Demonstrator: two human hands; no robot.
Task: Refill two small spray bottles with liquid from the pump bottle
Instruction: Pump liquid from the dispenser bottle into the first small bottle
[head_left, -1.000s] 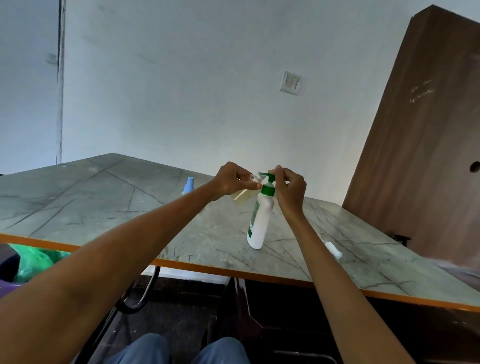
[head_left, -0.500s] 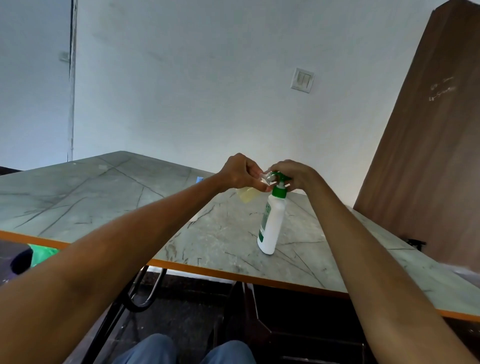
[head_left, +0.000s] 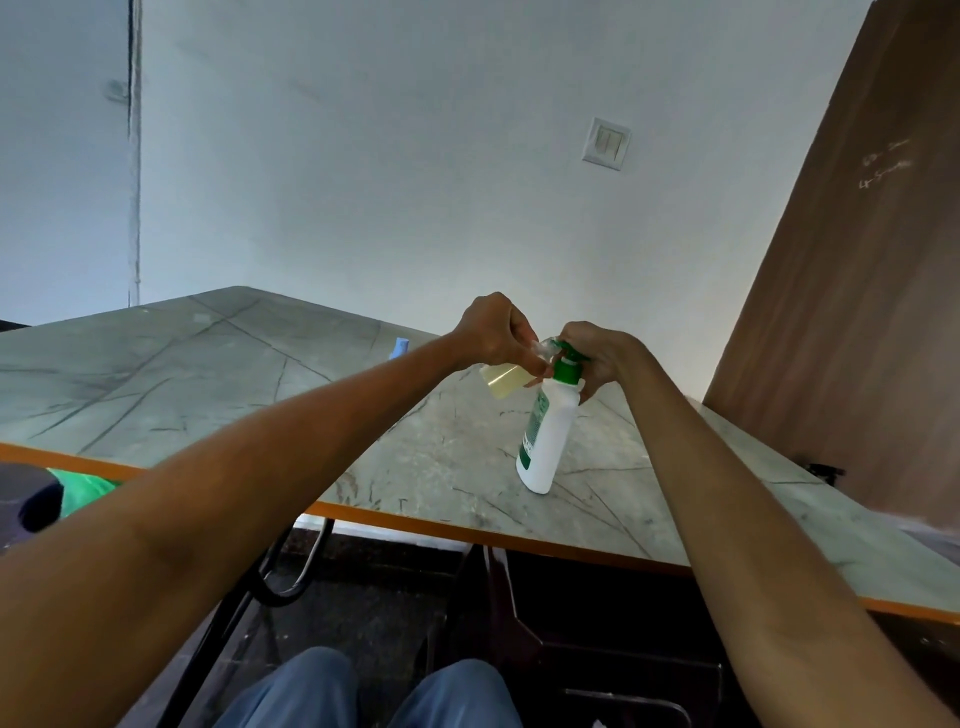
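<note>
The small bottle (head_left: 500, 381) is up in the air, tilted, its mouth held against the green spout of the pump bottle (head_left: 548, 434), which stands on the table (head_left: 218, 384) near the front edge. It shows pale yellow liquid in its lower part. The left hand (head_left: 496, 332) pinches it near the neck, fingers curled tight round it. The right hand (head_left: 597, 353) sits curled over the pump head and shoulder of the big bottle (whether it is pressing down I cannot tell from here).

The risk, as I see it, is at that join. The mouth is narrow and the spout hardly fits it, so a hard push could send liquid over the fingers and onto the table. A slanted push could also tip the pump bottle, since only that one hand steadies it. And with the small bottle tilted, filling it much further might let it spill back out.

Farther off, a blue cap (head_left: 399, 347) peeks from behind the left forearm.
</note>
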